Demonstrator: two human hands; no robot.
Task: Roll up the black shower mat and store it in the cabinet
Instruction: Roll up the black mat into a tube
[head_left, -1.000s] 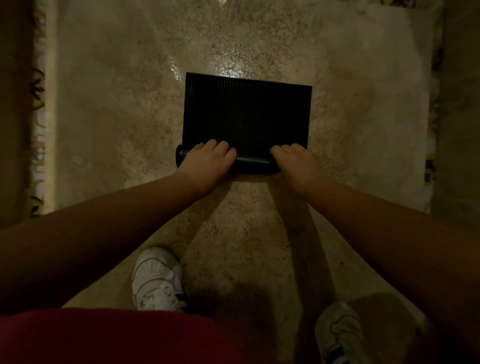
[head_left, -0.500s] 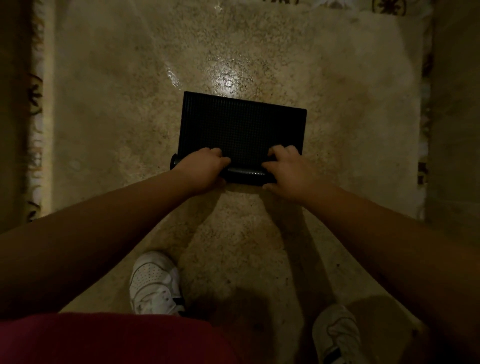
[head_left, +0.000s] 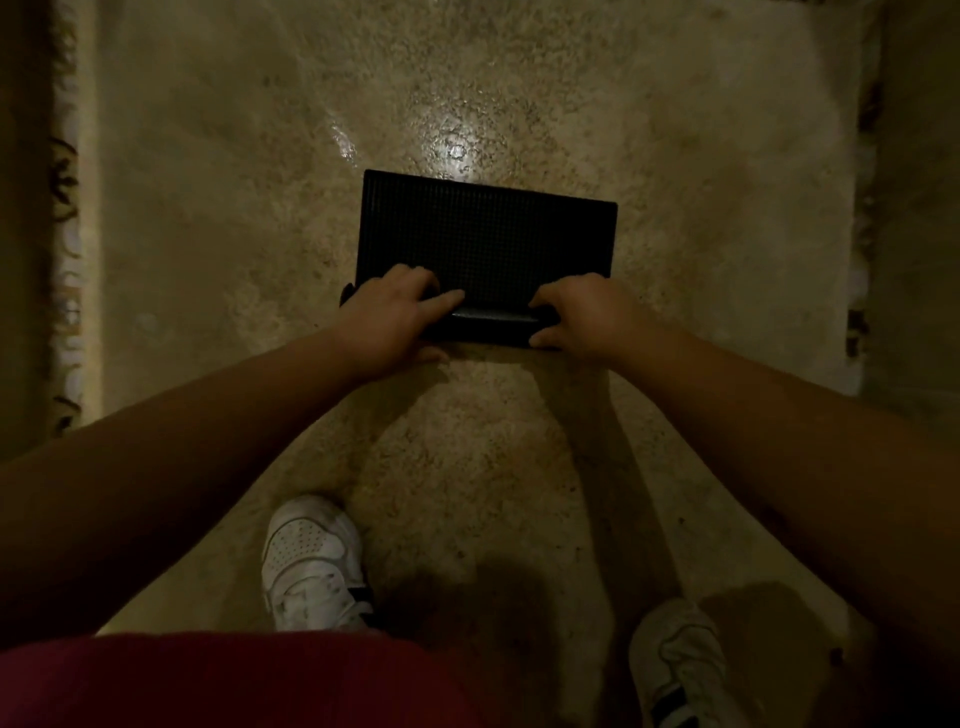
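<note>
The black shower mat (head_left: 485, 234) lies on the speckled stone floor (head_left: 208, 234), its near part wound into a roll (head_left: 493, 325) and its far part still flat. My left hand (head_left: 392, 317) grips the roll's left end, fingers over the top and thumb at the floor side. My right hand (head_left: 584, 317) grips the right end in the same way. The middle of the roll shows between the two hands. No cabinet is in view.
My two white shoes (head_left: 311, 564) (head_left: 675, 670) stand on the floor close below the mat. Patterned wall tiles (head_left: 65, 234) line the left side, and a darker wall (head_left: 914, 208) rises on the right. A light glares on the wet floor (head_left: 452, 140) beyond the mat.
The roll has grown thicker and moved away from me, so the flat part of the mat is shorter. Both hands stayed on the roll and shifted their fingers forward over it.
</note>
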